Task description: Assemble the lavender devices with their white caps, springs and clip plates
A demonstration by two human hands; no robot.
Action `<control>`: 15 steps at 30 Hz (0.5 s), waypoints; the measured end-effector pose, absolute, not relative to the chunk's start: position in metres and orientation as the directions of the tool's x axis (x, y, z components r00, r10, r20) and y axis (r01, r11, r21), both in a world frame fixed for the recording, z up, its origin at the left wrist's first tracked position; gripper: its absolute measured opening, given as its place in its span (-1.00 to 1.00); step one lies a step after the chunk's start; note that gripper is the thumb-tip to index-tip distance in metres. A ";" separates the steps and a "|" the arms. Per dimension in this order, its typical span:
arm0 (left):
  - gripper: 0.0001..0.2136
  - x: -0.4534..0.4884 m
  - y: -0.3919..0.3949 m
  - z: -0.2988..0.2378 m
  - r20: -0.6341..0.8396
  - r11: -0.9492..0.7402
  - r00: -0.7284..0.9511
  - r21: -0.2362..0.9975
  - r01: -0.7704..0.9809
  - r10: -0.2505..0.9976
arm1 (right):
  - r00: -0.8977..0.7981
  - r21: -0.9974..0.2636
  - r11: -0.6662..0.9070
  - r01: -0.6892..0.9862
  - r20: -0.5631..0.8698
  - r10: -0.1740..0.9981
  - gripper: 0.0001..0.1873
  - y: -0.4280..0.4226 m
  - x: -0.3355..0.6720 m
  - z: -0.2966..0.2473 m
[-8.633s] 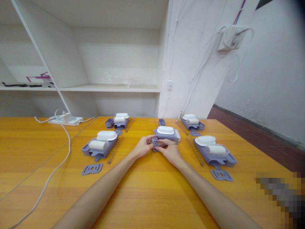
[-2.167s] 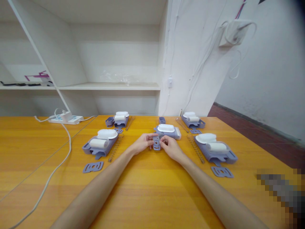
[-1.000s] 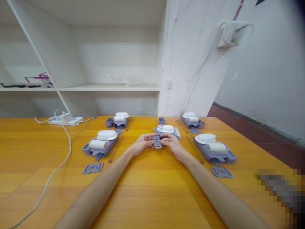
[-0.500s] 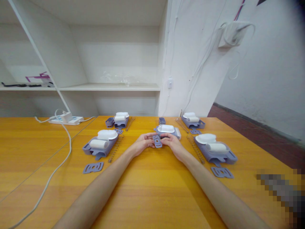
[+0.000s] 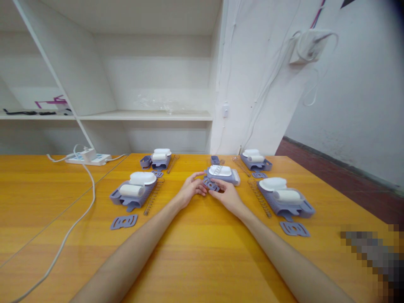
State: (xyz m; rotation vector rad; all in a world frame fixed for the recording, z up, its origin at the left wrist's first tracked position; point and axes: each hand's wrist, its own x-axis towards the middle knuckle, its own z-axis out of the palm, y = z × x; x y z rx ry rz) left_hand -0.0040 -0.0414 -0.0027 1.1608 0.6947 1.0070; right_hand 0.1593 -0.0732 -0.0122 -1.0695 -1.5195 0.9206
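Observation:
Near the middle of the table, my right hand (image 5: 228,195) pinches a flat grey-purple slotted plate (image 5: 211,184) by its right side. My left hand (image 5: 191,189) is at the plate's left edge with its fingers apart; whether a fingertip touches the plate I cannot tell. Just behind the plate lies a grey-purple holder (image 5: 227,178) carrying a white oval lidded piece (image 5: 220,171), with a pale roll at its right end. A thin coil spring (image 5: 218,168) shows in front of the white piece. Whether it is joined to the plate is unclear.
Similar sets surround my hands: holders at front left (image 5: 139,202), front right (image 5: 274,202), back left (image 5: 160,163) and back right (image 5: 249,159), with springs and slotted plates. A small grey-purple box (image 5: 215,160) stands behind. A power strip (image 5: 88,158) and cable lie left.
The slotted plate has turned from upright to slanted, lower right, in my right hand. My left fingers have loosened from it and spread, and the spring leans further right.

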 end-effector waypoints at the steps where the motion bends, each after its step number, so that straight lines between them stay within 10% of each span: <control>1: -0.55 -0.003 -0.041 -0.003 0.039 0.075 0.412 0.963 -0.257 0.911 | -0.108 -0.933 0.317 0.169 0.302 0.947 -0.57 -0.073 0.160 -0.012; 15: -0.56 -0.004 -0.042 -0.004 0.042 0.031 0.420 0.986 -0.166 0.906 | -0.059 -0.979 0.204 -0.025 0.206 0.977 -0.56 -0.072 0.162 -0.014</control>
